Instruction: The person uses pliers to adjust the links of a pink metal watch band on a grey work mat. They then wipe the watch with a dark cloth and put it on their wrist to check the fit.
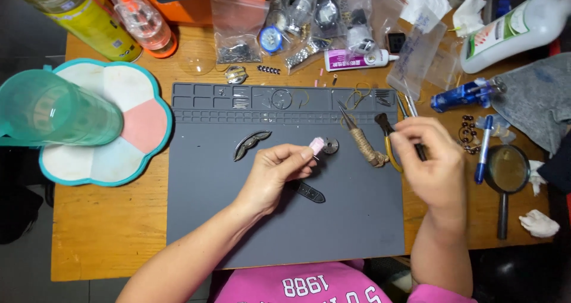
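Centrally, a grey mat (238, 219) covers the wooden table (107, 231), its top edge moulded into small trays. At the table's left edge sit a flower-shaped tray (143, 124) and a green cup (53, 109) lying across it. A white bottle (511, 29) lies at the top right, with a magnifier (507, 178) below it. Over the mat, the left hand (273, 175) pinches a small pink piece (316, 144) between thumb and fingertips, just beside a round watch part (330, 146). A dark strap piece (309, 191) lies by that hand's wrist, and a curved metal part (250, 143) lies to its left. The right hand (431, 163) is curled around a thin dark tool (420, 151) at the mat's right edge, near cord-wrapped tweezers (363, 139) and yellow-handled pliers (389, 145).
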